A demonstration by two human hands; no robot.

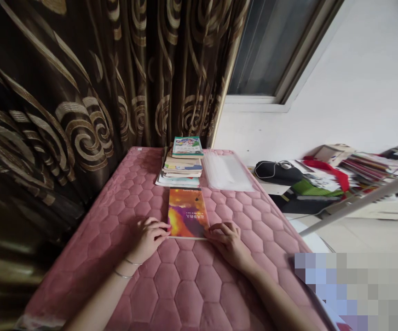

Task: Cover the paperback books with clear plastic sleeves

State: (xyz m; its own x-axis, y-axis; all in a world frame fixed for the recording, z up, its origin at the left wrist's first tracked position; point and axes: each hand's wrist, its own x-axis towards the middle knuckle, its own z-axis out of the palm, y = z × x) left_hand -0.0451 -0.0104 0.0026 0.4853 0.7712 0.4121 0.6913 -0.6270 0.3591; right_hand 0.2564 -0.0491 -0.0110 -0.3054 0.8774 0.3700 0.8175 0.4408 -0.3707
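Note:
A book (187, 207) with an orange, yellow and purple cover lies flat on the pink quilted mattress (178, 280), its title upside down to me. My left hand (149, 238) holds its left edge near the lower corner, fingers bent together. At the lower right corner, my right hand (229, 242) grips the other edge, thumb partly hidden. Just beyond the book stands a stack of books (182, 166), topped by a green-edged book (187, 146). To the right of that stack lies a pile of clear plastic sleeves (229, 172).
A dark patterned curtain (91, 92) hangs along the left and back of the mattress. On the right are a black case (278, 172) with a white cable, a red cloth (337, 174) and piled papers (367, 168). A pale slanting bar (360, 200) crosses there.

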